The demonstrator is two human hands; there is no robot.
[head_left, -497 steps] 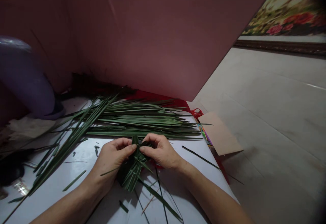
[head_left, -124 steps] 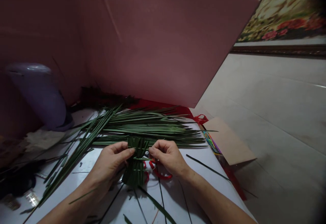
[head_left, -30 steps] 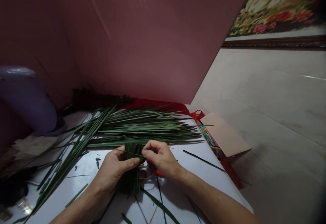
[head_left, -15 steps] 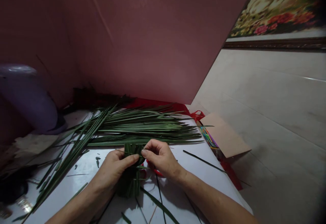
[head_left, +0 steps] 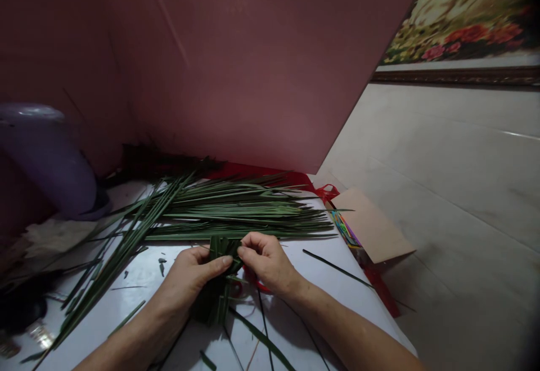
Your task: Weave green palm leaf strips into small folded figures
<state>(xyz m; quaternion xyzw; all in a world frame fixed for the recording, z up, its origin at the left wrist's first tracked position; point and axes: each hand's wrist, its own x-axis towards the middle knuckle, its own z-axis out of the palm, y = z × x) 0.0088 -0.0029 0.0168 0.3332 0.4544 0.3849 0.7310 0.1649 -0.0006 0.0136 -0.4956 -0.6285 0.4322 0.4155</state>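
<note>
Between my hands is a woven piece of dark green leaf strips (head_left: 214, 298), held just above the white tabletop. My left hand (head_left: 194, 270) grips it from the left, thumb pressed on its face. At its upper right edge, my right hand (head_left: 265, 258) pinches a leaf strip between thumb and forefinger. Red loops (head_left: 262, 286), which look like scissor handles, show partly beneath my right hand. Loose strips (head_left: 265, 337) and cut bits lie on the table below the woven piece.
A large pile of long green leaves (head_left: 236, 211) spreads across the back of the white table (head_left: 139, 270). At the left stands a purple container (head_left: 54, 163). An open cardboard box (head_left: 373, 225) sits beyond the right edge. A pink panel (head_left: 253, 67) rises behind.
The upper part of the woven piece has tilted slightly right, and my right fingers have shifted a little with it. Both hands keep their hold.
</note>
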